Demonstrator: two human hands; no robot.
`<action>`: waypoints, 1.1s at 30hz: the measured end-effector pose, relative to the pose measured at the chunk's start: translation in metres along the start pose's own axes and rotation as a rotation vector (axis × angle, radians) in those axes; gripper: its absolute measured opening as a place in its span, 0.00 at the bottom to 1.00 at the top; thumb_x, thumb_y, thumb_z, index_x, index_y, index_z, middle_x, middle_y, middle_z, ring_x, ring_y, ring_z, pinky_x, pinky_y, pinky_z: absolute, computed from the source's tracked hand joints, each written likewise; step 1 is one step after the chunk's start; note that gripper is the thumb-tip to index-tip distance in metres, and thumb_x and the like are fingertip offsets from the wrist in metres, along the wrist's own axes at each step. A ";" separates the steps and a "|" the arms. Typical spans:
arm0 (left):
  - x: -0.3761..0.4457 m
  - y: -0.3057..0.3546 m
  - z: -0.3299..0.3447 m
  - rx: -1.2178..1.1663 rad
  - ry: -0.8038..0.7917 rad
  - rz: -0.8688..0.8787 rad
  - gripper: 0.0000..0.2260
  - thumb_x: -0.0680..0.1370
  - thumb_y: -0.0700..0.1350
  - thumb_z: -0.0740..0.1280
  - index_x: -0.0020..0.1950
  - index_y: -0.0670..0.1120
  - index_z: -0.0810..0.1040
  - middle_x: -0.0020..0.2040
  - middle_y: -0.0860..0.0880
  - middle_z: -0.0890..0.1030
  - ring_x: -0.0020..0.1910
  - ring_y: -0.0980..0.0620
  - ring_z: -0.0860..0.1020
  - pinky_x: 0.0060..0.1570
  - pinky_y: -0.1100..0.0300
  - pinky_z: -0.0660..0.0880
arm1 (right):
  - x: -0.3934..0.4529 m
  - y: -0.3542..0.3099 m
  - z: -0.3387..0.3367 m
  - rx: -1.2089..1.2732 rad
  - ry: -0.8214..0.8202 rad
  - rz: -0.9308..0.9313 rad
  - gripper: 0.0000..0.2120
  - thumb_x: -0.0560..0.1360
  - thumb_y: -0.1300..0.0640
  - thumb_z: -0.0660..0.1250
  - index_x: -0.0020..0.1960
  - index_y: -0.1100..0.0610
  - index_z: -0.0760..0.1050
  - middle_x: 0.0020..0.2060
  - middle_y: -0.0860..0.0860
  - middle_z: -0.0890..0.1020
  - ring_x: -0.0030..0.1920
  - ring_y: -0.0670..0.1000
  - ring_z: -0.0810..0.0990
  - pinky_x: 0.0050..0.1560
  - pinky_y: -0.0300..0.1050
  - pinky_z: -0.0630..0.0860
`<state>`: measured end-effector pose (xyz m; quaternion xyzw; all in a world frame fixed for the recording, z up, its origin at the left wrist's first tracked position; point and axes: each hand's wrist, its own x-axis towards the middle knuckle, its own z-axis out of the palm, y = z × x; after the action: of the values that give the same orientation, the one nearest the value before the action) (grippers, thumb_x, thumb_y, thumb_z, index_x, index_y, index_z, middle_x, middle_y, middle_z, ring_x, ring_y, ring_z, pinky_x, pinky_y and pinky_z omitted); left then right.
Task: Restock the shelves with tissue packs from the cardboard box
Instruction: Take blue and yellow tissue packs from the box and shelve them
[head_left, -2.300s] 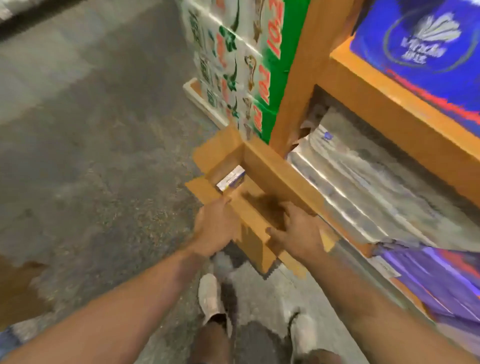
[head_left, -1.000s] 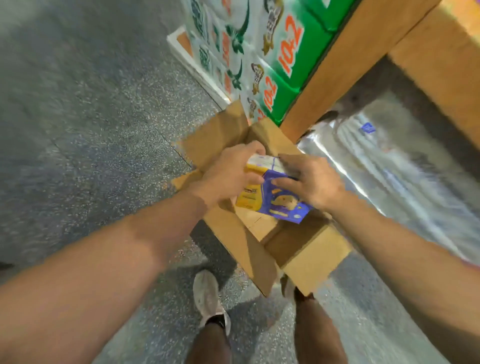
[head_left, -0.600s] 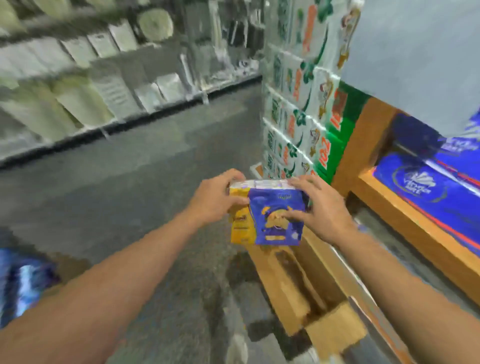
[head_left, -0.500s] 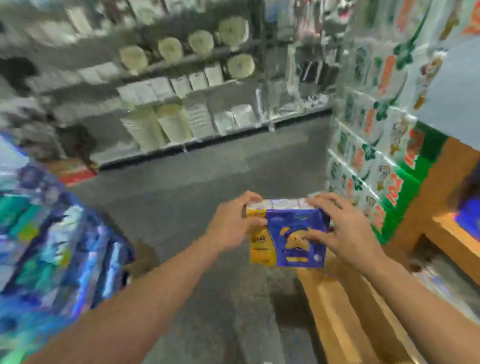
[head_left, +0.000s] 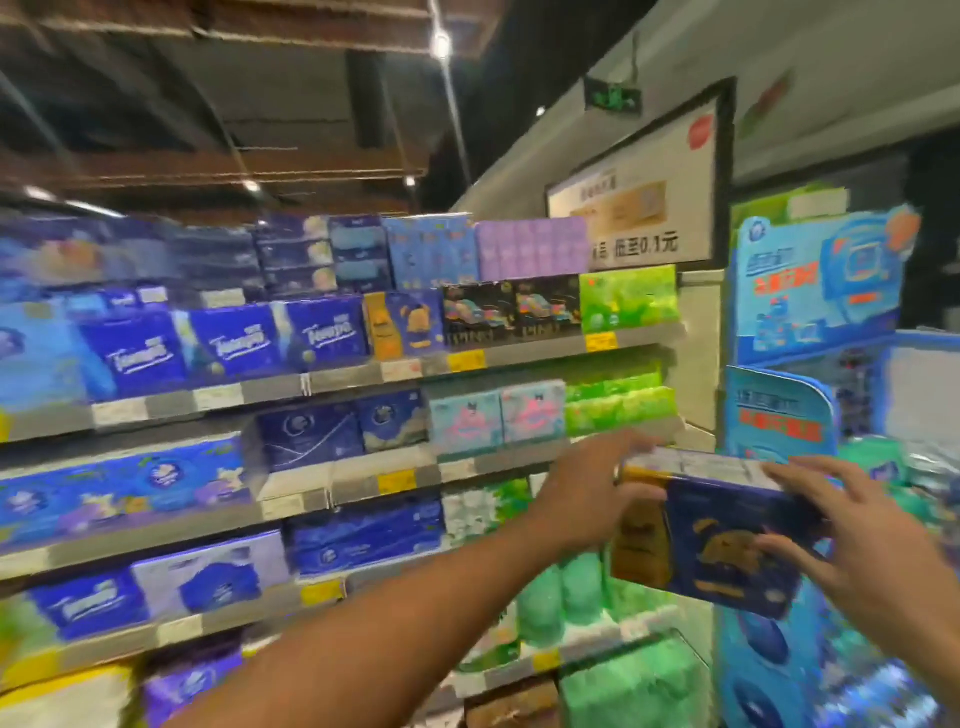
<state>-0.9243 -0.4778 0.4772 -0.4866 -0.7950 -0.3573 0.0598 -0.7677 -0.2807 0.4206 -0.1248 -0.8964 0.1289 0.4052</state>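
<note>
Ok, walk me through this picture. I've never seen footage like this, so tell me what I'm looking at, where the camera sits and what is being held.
There is no machine here. The camera is worn on a person's head and looks forward, so the two bare arms reaching into the view are that person's own. There is only this one view.

Between the left hand and the right hand is a tissue pack, blue with a yellow end, held up in the air and slightly tilted. Each hand grips one end of it.

Ahead are shop shelves filled with packs in blue, purple and green. A pack in similar colours stands on an upper shelf. A blue display stand is at the right. The picture is blurred, so the small print cannot be read.
</note>
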 end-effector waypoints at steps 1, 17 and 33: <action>0.000 -0.028 -0.036 0.053 0.047 -0.028 0.20 0.75 0.49 0.73 0.67 0.50 0.76 0.64 0.47 0.79 0.60 0.47 0.76 0.52 0.63 0.67 | 0.030 -0.032 0.027 0.023 0.018 -0.050 0.33 0.63 0.53 0.82 0.64 0.47 0.74 0.60 0.53 0.74 0.47 0.61 0.82 0.45 0.56 0.79; 0.150 -0.278 -0.341 0.346 0.449 -0.063 0.19 0.78 0.51 0.70 0.68 0.51 0.73 0.61 0.47 0.79 0.54 0.50 0.75 0.50 0.56 0.69 | 0.407 -0.249 0.274 0.189 0.125 -0.359 0.30 0.72 0.53 0.74 0.72 0.53 0.69 0.71 0.57 0.68 0.66 0.60 0.71 0.63 0.53 0.71; 0.221 -0.366 -0.346 0.561 0.526 -0.079 0.22 0.75 0.57 0.71 0.66 0.55 0.73 0.58 0.49 0.80 0.52 0.50 0.79 0.53 0.49 0.78 | 0.500 -0.222 0.362 0.128 0.160 -0.561 0.29 0.74 0.47 0.71 0.71 0.55 0.69 0.68 0.57 0.72 0.63 0.62 0.73 0.60 0.60 0.73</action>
<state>-1.4252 -0.6318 0.6441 -0.3121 -0.8375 -0.2405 0.3785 -1.3894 -0.3716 0.6104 0.1441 -0.8512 0.0580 0.5013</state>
